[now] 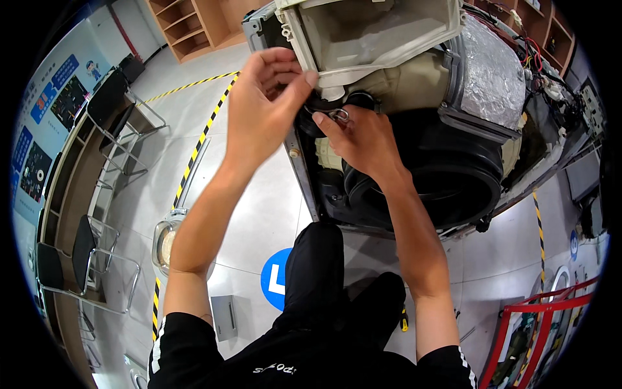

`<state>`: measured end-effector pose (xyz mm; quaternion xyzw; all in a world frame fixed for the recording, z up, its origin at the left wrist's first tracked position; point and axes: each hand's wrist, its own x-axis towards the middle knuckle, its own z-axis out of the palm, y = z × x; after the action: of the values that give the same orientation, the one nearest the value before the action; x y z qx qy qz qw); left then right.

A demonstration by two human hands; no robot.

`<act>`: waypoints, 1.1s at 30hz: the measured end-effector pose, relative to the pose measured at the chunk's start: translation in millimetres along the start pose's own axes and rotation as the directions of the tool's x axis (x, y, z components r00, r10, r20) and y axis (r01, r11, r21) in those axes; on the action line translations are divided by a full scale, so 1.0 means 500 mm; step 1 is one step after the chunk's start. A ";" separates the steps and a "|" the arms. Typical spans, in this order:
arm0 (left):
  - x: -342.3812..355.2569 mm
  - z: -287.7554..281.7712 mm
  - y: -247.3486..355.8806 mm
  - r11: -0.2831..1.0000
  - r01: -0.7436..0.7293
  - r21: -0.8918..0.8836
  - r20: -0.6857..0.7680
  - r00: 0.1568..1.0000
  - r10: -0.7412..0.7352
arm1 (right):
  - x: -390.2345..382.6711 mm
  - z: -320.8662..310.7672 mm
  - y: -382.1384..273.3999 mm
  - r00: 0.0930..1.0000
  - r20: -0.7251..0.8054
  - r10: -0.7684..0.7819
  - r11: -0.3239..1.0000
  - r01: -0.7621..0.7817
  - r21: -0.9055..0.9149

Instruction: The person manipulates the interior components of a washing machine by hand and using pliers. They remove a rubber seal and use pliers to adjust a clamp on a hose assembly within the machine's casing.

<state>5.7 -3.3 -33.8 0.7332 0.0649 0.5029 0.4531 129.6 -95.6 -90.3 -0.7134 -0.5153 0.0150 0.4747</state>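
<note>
My left hand point(265, 104) curls its fingers at the edge of a white plastic drawer housing point(382, 35), thumb by its lower corner. Just below, my right hand point(356, 139) pinches at a metal ring clamp point(339, 115) on a black rubber hose point(363, 98); its fingertips are partly hidden. These parts sit on an opened appliance with a large black door gasket point(476, 201), a beige drum casing point(414, 84) and a foil-covered duct point(492, 84) with wiring at the right.
Chairs point(107, 107) line a desk at left. Wooden shelves point(194, 29) stand behind. Striped floor tape point(201, 142), a round blue floor sticker point(272, 279), a yellow tool point(403, 319) and a red-framed rack point(544, 305) surround my legs. A metal-rimmed round part point(162, 243) lies beside my left forearm.
</note>
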 end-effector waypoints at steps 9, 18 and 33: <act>-0.079 0.041 -0.040 0.971 -0.091 0.220 -0.019 0.995 0.097 | -0.001 0.003 0.009 1.000 0.000 0.013 0.987 -0.013 0.158; -0.090 0.072 -0.056 0.997 0.082 -0.018 -0.181 0.980 -0.083 | -0.002 0.008 0.015 0.997 0.040 0.059 0.973 -0.067 0.221; -0.027 0.078 -0.075 0.971 0.045 0.236 -0.112 0.993 -0.018 | 0.004 0.011 0.019 0.968 0.201 0.152 0.826 -0.236 0.512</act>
<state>43.6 -12.3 -73.8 0.7524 0.1611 0.5237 0.3656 134.6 -90.5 -98.7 -0.5995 -0.4503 0.2591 0.6089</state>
